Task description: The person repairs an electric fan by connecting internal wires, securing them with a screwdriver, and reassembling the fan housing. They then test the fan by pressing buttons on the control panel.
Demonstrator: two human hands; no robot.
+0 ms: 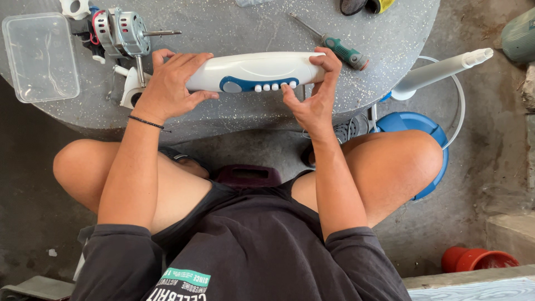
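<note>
Bare tabletop (245, 25) between motor (120, 33) and screwdriver (334, 44) passable; plastic container (39, 56) blocks left edge.

A long white plastic housing (253, 71) with rounded ends lies horizontally above the near edge of a speckled grey table. Its front face carries a curved blue panel with a grey round knob at the left and a row of small white push buttons to the right. It is gripped at both ends, slightly tilted toward the viewer.
</note>
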